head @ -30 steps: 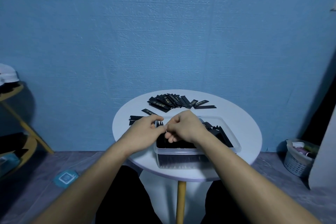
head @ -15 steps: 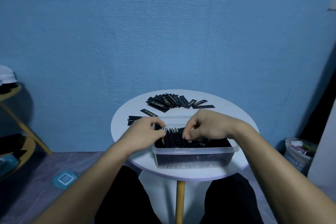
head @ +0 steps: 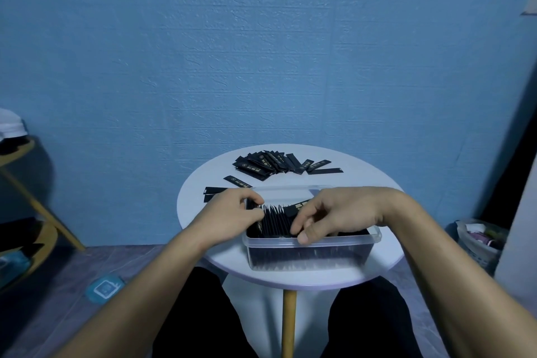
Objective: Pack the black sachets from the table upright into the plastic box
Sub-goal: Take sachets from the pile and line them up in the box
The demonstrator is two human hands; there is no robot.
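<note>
clear plastic box (head: 311, 253) at the near edge of white table (head: 200, 183), packed with upright sachets (head: 276, 221). gripping the row's left end with left hand (head: 229, 215); right hand (head: 334, 212) curled over a tilted sachet (head: 299, 207), cannot tell if pinching it. loose sachets (head: 270, 164) at far edge.
</note>
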